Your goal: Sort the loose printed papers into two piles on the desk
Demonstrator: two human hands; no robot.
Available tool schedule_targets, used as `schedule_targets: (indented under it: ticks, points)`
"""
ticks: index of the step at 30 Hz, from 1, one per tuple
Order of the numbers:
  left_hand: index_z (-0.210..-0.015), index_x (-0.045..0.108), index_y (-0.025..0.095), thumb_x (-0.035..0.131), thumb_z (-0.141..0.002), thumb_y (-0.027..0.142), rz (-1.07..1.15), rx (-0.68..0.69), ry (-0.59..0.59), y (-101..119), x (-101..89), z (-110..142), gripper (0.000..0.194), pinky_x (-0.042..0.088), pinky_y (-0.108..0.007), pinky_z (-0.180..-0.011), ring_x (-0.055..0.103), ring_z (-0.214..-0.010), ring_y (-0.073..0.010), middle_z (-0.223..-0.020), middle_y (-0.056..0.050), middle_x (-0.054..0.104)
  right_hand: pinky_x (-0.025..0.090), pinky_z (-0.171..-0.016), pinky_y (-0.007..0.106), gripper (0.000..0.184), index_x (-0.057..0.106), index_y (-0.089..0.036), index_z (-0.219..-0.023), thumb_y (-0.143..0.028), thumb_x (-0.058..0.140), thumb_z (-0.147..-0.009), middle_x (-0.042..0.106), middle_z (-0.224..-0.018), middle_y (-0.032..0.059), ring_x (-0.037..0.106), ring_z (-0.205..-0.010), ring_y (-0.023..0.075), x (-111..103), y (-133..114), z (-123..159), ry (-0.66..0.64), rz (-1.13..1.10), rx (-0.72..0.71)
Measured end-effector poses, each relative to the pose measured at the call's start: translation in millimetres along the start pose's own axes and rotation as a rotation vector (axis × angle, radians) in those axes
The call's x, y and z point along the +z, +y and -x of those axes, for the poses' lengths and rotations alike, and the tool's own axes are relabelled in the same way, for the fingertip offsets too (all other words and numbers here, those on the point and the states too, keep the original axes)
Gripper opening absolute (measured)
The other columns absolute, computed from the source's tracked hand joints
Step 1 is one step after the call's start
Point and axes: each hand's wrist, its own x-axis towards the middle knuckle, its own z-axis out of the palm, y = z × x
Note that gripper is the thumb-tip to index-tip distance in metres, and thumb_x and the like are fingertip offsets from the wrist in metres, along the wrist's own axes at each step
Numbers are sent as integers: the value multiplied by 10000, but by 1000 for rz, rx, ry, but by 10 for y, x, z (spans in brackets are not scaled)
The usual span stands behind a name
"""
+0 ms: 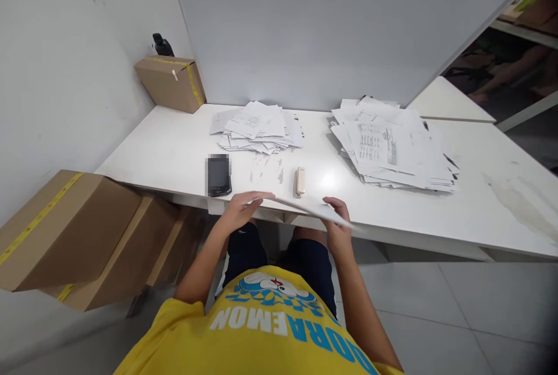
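Note:
Between my two hands a white sheaf of paper [305, 206] is held nearly edge-on at the front edge of the desk; how many sheets it has I cannot tell. My left hand [244, 209] grips its left end, fingers along the top. At the other end my right hand [338, 225] pinches the paper, slightly blurred. Just beyond the paper a small cream stapler [300, 182] lies on the desk. A dark handheld device [218, 176], its upper part pixelated, rests beyond my left hand.
On the white desk [488, 189] sit a smaller paper pile [259, 128] and a larger, printed paper pile [392, 145] to the right. A taped cardboard box [172, 81] stands at the back left corner. More cardboard boxes [65, 229] crowd the desk's left side.

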Motion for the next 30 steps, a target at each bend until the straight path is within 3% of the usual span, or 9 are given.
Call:
schedule_targets:
  ticks: [4, 9, 14, 18, 21, 23, 26, 30]
  points:
    - [-1134, 741, 160, 632, -897, 529, 10, -139, 122, -363, 260, -266, 452, 569, -410, -989, 705, -1122, -291, -1162, -128, 752, 419, -1036, 433, 283, 662, -250, -984, -482, 677, -823, 575, -1123, 73, 536, -1159, 254, -181, -20, -71, -34, 258, -87]
    - [-1072, 733, 108, 716, -734, 669, 136, -255, 243, -629, 388, -300, 655, 587, -468, -941, 726, -1050, -330, -1102, -171, 763, 472, -916, 387, 291, 656, -239, -978, -505, 610, -871, 647, -990, 50, 604, -992, 228, -145, -47, -131, -139, 187, -9]
    - [-1071, 736, 111, 704, -721, 716, 226, -305, 266, -548, 437, -74, 699, 566, -467, -988, 714, -1083, -325, -1129, -171, 757, 493, -755, 336, 336, 671, -224, -860, -558, 655, -823, 665, -792, 28, 600, -783, 203, -199, -241, -126, -162, 176, 126]
    - [-1131, 705, 129, 678, -791, 673, 260, -400, 222, -382, 597, 243, 642, 563, -465, -986, 698, -1110, -323, -1184, -160, 739, 533, -806, 352, 363, 708, -245, -1012, -528, 730, -785, 743, -962, 55, 666, -894, 234, -485, -320, 118, -192, 64, 321]
    - [-1295, 607, 173, 662, -856, 583, 315, -421, 212, -312, 796, 380, 604, 530, -425, -1029, 643, -1215, -297, -1311, -144, 679, 559, -800, 376, 443, 701, -259, -1102, -518, 771, -750, 762, -1021, 71, 698, -929, 264, -688, -283, 351, -137, -11, 472]
    - [-1424, 483, 194, 643, -889, 526, 378, -463, 181, -309, 925, 384, 650, 557, -383, -953, 672, -1150, -268, -1285, -143, 686, 572, -748, 389, 519, 686, -257, -1150, -525, 792, -719, 772, -987, 81, 714, -901, 285, -787, -246, 458, -63, -41, 556]
    - [-1539, 300, 190, 617, -914, 460, 412, -545, 134, -355, 1065, 284, 751, 567, -319, -775, 717, -887, -213, -1054, -104, 745, 584, -732, 399, 570, 675, -253, -1172, -513, 817, -685, 777, -963, 80, 725, -887, 293, -903, -206, 509, 31, -62, 599]
    - [-1562, 260, 164, 604, -919, 388, 323, -535, 58, -422, 1129, 77, 762, 532, -279, -722, 681, -771, -170, -913, -52, 724, 588, -771, 405, 559, 679, -247, -1171, -500, 815, -692, 778, -975, 74, 726, -907, 284, -1018, -182, 443, 72, -59, 567]
